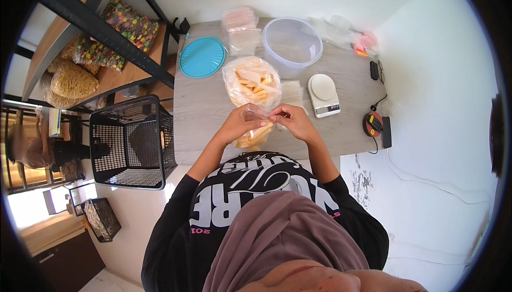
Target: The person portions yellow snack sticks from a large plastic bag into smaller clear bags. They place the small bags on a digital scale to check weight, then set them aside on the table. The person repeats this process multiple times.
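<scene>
Near the table's front edge, my left hand and my right hand pinch the top of a small clear plastic bag that holds pale yellow snack sticks. The bag's filled lower part hangs toward my body. Just beyond my hands lies a large open clear bag of similar sticks. To its right are flat clear bags, partly behind my right hand, and a white digital kitchen scale.
A clear plastic tub, a turquoise lid and stacked plastic bags stand farther back. A black plastic crate is left of the table, below a shelf with bagged snacks. A power cord reel sits at right. Another person is far left.
</scene>
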`<state>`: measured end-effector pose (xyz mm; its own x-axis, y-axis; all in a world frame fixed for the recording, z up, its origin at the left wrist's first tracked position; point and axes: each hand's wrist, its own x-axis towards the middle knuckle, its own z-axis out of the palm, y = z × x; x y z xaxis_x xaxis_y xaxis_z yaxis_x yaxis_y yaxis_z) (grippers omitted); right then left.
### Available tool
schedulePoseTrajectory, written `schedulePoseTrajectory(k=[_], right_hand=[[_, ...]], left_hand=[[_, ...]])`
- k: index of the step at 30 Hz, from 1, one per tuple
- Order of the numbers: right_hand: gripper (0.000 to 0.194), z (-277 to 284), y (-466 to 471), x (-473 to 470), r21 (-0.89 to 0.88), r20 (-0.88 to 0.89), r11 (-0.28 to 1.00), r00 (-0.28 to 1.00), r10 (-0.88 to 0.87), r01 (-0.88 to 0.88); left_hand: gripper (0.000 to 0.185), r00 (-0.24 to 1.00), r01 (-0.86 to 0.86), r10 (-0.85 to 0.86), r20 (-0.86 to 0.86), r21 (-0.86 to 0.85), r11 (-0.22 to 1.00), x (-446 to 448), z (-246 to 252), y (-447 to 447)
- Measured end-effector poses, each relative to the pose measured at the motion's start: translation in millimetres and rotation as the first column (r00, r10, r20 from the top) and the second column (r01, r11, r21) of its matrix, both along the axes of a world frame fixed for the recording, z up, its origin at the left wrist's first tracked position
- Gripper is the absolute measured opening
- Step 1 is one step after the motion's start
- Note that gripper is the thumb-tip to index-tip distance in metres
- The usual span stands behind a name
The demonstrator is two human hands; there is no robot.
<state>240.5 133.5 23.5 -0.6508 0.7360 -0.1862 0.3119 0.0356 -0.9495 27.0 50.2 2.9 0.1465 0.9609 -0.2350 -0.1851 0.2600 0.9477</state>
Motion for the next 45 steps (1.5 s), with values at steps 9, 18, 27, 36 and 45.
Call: schedulePoseTrajectory(k=[9, 18, 27, 36, 45], right_hand=[[0.019, 6.7, 4.6, 1.1, -0.081, -0.190, 0.991, 0.977, 0.094, -0.111], [0.019, -0.2, 36.7, -28.6, 0.555, 0.017, 0.822, 0.986, -0.168, 0.130], [0.022, -34.0, 39.9, -35.5, 0.698, 0.217, 0.712, 0.925, -0.313, 0.077], [0.021, -13.3, 45.4, -41.4, 0.811, 0.043, 0.577, 0.974, -0.223, 0.097], [0.021, -10.4, 30.4, -45.3, 0.683, 0.097, 0.727, 0.977, -0.189, 0.073]], left_hand=[[0.106, 0.891, 0.226, -0.181, 0.417, -0.061, 0.972, -1.7, 15.1, -5.5], [0.122, 0.992, 0.116, -0.123, 0.041, 0.136, 0.984, -35.9, 2.1, -12.3], [0.105, 0.958, -0.245, 0.263, -0.111, 0.152, 0.958, -61.9, -19.1, -28.6], [0.093, 0.823, -0.467, 0.515, -0.238, 0.231, 0.854, -43.1, -68.7, -4.7], [0.093, 0.795, -0.524, 0.562, -0.230, 0.208, 0.826, -34.0, -91.8, 17.4]])
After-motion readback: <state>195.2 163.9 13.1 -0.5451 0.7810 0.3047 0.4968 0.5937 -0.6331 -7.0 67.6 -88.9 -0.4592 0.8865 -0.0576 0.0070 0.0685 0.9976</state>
